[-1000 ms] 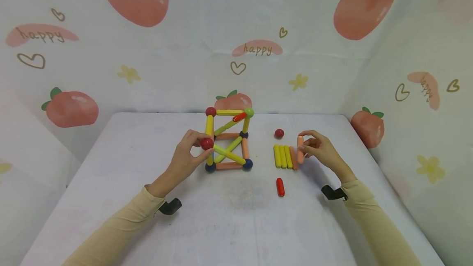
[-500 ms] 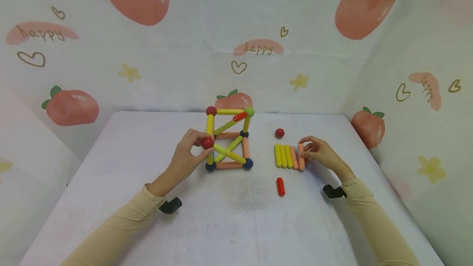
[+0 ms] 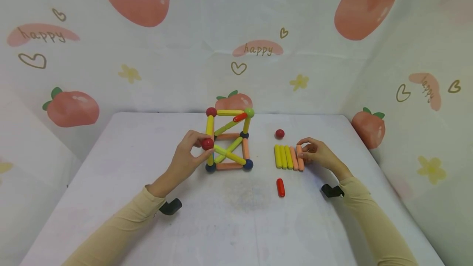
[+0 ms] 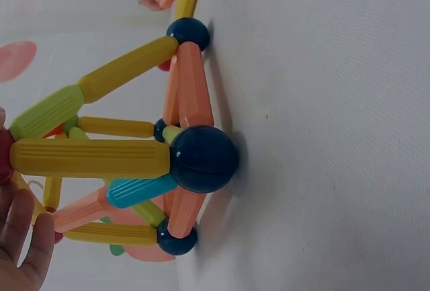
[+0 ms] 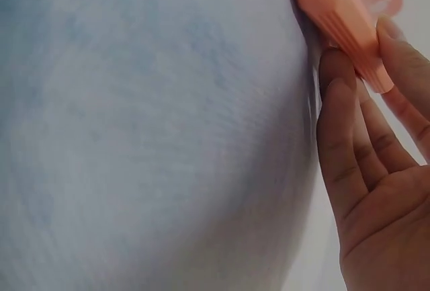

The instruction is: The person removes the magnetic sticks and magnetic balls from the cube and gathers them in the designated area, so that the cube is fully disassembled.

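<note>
A cube-like frame of magnetic rods and balls stands on the table, with a yellow rod (image 3: pixel 235 158) slanting across its front. My left hand (image 3: pixel 189 151) pinches the red ball (image 3: pixel 207 144) at the frame's near upper left corner. In the left wrist view, a dark blue ball (image 4: pixel 204 159) at a bottom corner touches the table. My right hand (image 3: pixel 320 153) pinches an orange magnetic rod (image 3: pixel 301 159) at the right end of a row of rods. The right wrist view shows that orange rod (image 5: pixel 346 25) between thumb and fingers, its metal tip facing the camera.
Several yellow rods (image 3: pixel 283 157) and another orange rod (image 3: pixel 294 158) lie side by side left of my right hand. A loose red ball (image 3: pixel 279 134) sits behind the row, and a short red rod (image 3: pixel 281 187) lies in front of it.
My right hand has lowered the orange rod and brought it in beside the other orange rod at the row's right end. The left hand and the frame have stayed put.
</note>
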{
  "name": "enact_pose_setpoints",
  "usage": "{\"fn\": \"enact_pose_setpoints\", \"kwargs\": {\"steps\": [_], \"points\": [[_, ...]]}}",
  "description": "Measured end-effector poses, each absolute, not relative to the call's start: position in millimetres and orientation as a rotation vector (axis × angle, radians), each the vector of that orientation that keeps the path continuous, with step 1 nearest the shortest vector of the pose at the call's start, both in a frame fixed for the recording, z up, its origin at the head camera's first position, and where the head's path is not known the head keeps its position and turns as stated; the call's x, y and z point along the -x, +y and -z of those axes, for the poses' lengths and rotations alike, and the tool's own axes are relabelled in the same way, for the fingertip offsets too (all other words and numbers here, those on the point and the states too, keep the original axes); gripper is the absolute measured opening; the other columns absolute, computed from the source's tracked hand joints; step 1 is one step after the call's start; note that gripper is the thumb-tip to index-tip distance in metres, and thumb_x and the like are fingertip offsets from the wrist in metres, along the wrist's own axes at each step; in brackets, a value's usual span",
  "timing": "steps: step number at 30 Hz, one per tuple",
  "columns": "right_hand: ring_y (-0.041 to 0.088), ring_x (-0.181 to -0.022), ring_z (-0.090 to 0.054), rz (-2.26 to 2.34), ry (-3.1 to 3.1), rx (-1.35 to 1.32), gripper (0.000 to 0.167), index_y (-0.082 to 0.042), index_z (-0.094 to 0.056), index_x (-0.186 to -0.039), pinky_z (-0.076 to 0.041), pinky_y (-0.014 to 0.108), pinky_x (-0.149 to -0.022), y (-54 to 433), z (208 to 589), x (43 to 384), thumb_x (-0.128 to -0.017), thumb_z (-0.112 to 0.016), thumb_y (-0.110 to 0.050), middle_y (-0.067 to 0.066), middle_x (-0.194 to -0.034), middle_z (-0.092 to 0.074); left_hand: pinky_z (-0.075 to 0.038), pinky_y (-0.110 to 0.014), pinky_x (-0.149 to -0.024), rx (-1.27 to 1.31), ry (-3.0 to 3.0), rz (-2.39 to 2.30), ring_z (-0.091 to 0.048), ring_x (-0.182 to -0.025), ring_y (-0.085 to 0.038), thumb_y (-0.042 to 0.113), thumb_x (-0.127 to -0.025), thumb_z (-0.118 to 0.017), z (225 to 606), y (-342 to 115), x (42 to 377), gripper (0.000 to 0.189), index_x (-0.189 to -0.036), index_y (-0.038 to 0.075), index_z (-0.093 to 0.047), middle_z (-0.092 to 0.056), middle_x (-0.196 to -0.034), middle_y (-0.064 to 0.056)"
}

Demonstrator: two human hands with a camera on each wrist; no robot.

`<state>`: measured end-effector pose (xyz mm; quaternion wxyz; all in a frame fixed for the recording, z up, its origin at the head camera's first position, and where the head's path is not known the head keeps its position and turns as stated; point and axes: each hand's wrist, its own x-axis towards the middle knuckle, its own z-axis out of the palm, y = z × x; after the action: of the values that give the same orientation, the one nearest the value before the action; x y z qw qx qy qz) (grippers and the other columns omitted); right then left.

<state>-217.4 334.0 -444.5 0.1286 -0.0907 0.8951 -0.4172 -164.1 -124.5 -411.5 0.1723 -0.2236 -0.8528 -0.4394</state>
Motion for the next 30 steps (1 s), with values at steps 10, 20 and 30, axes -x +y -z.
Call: {"fn": "enact_pose_setpoints", "kwargs": {"steps": [10,20,30], "points": [[0.021,-0.089,-0.059,1.211,2.592,0.265,0.044,-0.005,-0.056,-0.129,-0.056,0.025,-0.069,332.6,447.9,220.7,-0.092,-0.070,-0.026,0.020,-0.112,-0.061,-0.056,-0.034,-0.086,0.629,-2.428,1.241,-0.056,-0.096,-0.012,0.016,-0.085,-0.079,410.5,-124.2,163.6,0.041,-0.121,0.013,-0.060,-0.059,-0.111,-0.004],[0.017,-0.083,-0.060,1.189,2.572,0.236,0.047,-0.004,-0.057,-0.130,-0.056,0.024,-0.068,331.0,450.0,223.8,-0.092,-0.071,-0.028,0.018,-0.112,-0.057,-0.052,-0.022,-0.086,0.627,-2.430,1.238,-0.056,-0.097,-0.012,0.017,-0.085,-0.079,409.0,-123.6,162.4,0.041,-0.121,0.013,-0.060,-0.059,-0.111,-0.004],[0.017,-0.081,-0.059,1.179,2.561,0.218,0.048,-0.004,-0.057,-0.131,-0.055,0.023,-0.068,330.0,450.0,224.7,-0.092,-0.071,-0.029,0.017,-0.111,-0.056,-0.055,-0.029,-0.086,0.643,-2.406,1.237,-0.056,-0.097,-0.012,0.015,-0.085,-0.079,411.1,-124.1,163.3,0.040,-0.120,0.011,-0.060,-0.060,-0.110,-0.004]]}}
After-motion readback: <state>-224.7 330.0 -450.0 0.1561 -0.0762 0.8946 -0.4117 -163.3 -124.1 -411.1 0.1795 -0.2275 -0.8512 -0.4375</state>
